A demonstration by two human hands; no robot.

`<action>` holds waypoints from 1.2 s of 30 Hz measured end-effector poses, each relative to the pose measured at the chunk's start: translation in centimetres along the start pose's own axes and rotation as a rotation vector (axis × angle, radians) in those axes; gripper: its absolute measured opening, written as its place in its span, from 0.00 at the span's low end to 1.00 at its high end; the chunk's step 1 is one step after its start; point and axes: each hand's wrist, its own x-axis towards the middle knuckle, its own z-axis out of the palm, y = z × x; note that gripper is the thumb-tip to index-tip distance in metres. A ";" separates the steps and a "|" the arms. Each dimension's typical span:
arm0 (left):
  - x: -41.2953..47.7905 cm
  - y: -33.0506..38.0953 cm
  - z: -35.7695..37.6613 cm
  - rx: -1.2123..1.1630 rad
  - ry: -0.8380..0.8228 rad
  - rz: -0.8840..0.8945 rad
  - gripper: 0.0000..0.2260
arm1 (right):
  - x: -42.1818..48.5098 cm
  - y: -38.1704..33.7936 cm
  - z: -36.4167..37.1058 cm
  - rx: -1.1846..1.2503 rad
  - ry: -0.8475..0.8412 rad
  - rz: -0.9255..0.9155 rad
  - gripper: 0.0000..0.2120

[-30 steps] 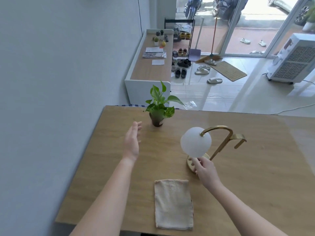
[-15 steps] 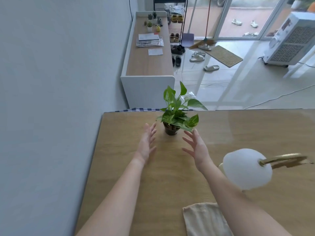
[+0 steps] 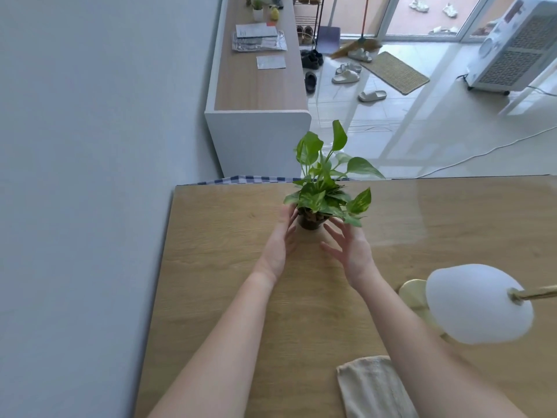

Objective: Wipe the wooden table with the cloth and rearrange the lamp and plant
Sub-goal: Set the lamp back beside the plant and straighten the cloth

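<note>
A small green plant (image 3: 324, 188) in a dark pot stands near the far edge of the wooden table (image 3: 217, 267). My left hand (image 3: 280, 239) is at the pot's left side, fingers touching or nearly touching it. My right hand (image 3: 349, 247) is just right of the pot, fingers spread, slightly apart from it. A lamp with a white globe (image 3: 476, 303), gold arm and round gold base stands at the right. A folded beige cloth (image 3: 370, 387) lies at the near edge, partly under my right forearm.
A grey wall runs along the table's left side. Beyond the table stands a low white cabinet (image 3: 259, 86) with papers on it. Shoes, a doormat and a white air cooler (image 3: 512, 46) are on the tiled floor. A checked fabric shows at the table's far edge.
My right hand left the lamp base and moved to the plant. Both hands closed in around the pot. The view shifted forward and left, so the lamp sits further right.
</note>
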 end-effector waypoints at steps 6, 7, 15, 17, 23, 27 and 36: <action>-1.7 0.3 0.2 0.047 -0.006 0.017 0.31 | -1.5 -0.5 -1.3 -0.070 -0.081 0.008 0.26; -2.2 0.4 0.3 0.046 0.000 0.016 0.32 | -1.9 -0.6 -1.4 -0.074 -0.095 0.001 0.27; -7.8 0.9 1.7 0.015 0.040 0.020 0.35 | -6.7 -1.8 -2.5 -0.073 -0.195 0.000 0.25; -9.0 0.9 2.0 0.009 0.057 0.016 0.34 | -7.5 -1.8 -3.1 -0.095 -0.224 0.008 0.31; -13.2 0.2 3.3 0.005 0.090 -0.001 0.28 | -10.5 -1.8 -5.2 -0.149 -0.312 0.046 0.32; -14.8 -1.0 3.9 -0.001 0.103 -0.002 0.30 | -12.0 -1.5 -6.4 -0.154 -0.329 0.062 0.30; -17.0 -3.5 4.8 0.014 0.125 -0.032 0.34 | -14.1 -0.1 -8.2 -0.151 -0.337 0.089 0.23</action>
